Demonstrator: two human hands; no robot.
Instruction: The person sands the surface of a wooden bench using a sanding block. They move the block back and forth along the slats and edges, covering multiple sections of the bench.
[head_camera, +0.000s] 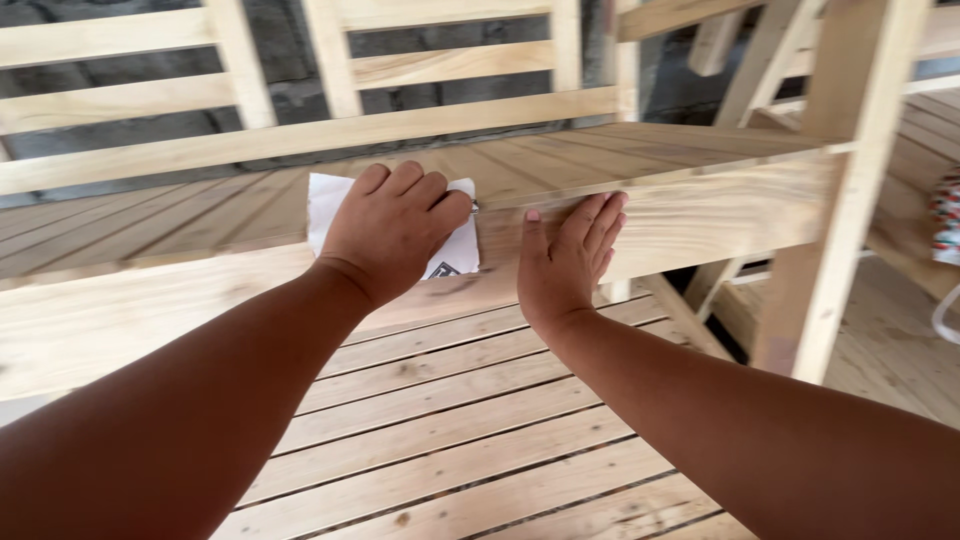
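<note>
Left hand (392, 232) curled down on a white sheet of sandpaper (452, 248), pinning it over the front edge of the slatted wooden shelf (700, 165); right hand (568, 262) open, flat against the shelf's front rail (720, 215), gripping nothing. Risk as judged: thin sheet creasing or sliding off the edge under uneven pressure; splinters from raw pale pine. Lower slats (450, 440) smooth, evenly gapped

two bare forearms, no sleeves, short unpainted nails
</note>
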